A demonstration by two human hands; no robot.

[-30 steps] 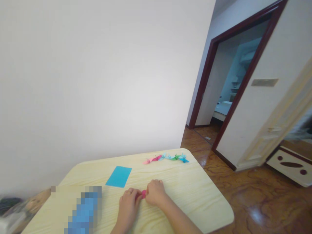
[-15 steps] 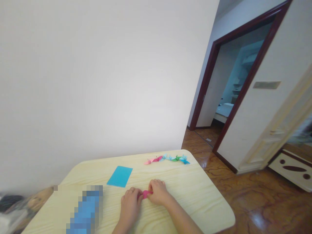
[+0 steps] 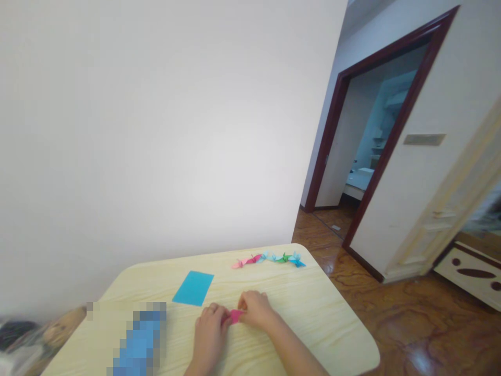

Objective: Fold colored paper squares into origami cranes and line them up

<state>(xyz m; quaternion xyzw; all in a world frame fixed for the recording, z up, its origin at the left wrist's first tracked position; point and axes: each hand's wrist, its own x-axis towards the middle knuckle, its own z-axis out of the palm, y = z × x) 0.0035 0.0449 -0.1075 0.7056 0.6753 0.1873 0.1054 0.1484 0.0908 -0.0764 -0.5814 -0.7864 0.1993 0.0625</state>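
Both my hands meet near the front middle of a pale wooden table (image 3: 321,318). Between them lies a small pink folded paper (image 3: 236,316). My left hand (image 3: 210,329) pinches its left end with curled fingers. Closed fingers of my right hand (image 3: 255,309) pinch its right end. The paper rests low, at or just above the tabletop. A blue paper sheet (image 3: 193,288) lies flat a little behind my left hand.
A row of several small folded paper cranes (image 3: 270,258) in pink, light blue and green lines the table's far edge. A blurred blue patch (image 3: 139,339) covers the table's front left. Beyond the table's right edge is wooden floor (image 3: 415,324) and an open doorway (image 3: 368,151).
My hands have drawn slightly apart, so more of the pink paper shows between them. The view has shifted a little.
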